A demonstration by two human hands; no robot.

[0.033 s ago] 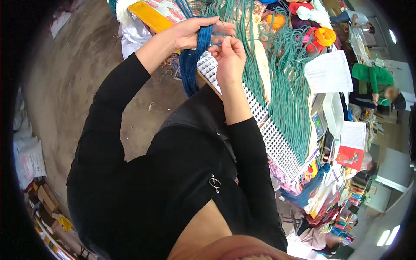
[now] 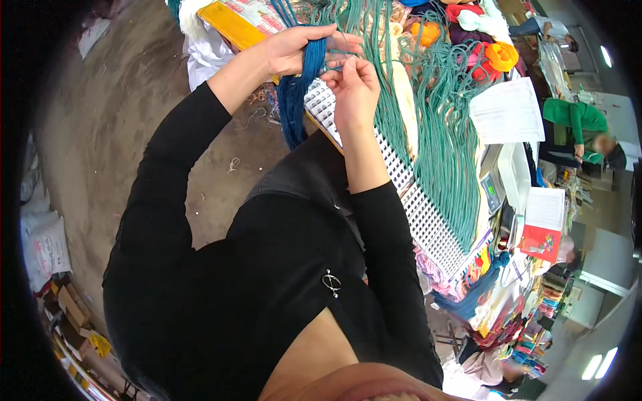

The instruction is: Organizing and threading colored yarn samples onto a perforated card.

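A hank of dark blue thread [image 2: 292, 110] lies across the palm of my left hand [image 2: 287, 55], whose thumb and fingers reach round it. The hank's lower end hangs down past the table's near edge, and more blue strands run up beyond the hand. Close beside it, my right hand [image 2: 356, 87] pinches with thumb and forefinger. A thin blue strand seems to lead from the hank into that pinch, though its end is hidden. Long green cords [image 2: 448, 147] are spread over the table to the right of both hands.
White perforated strips [image 2: 435, 224] line the table's near edge. Orange yarn balls [image 2: 501, 57] and a paper sheet [image 2: 511, 110] lie farther right, near a small scale [image 2: 491, 190]. A person in green [image 2: 576, 123] bends over at far right. White sacks [image 2: 43, 244] stand at far left.
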